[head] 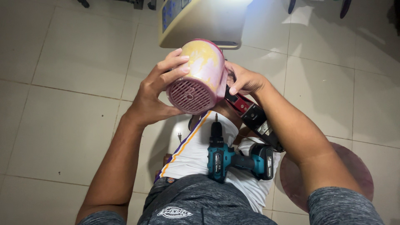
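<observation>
Gripping the pink and yellow motor housing (pixel 201 75) above the lap, vented end toward the camera, the left hand (pixel 160 89) wraps its side to steady it while the right hand (pixel 245 80) pinches its far edge, and a teal cordless drill (pixel 233 160) rests on the thigh within reach.

The picture is fairly bright and mostly sharp. The strongest light is at the top, where a white glare spot (pixel 243 4) washes out the edge of a pale board (pixel 208 23). Soft grey shadows fall on the floor tiles (pixel 62 104) at the top right and under the arms. The bottom is darker. The tile lines bend a little near the edges, as a wide lens makes them do. The far corners look slightly dim and soft.
</observation>
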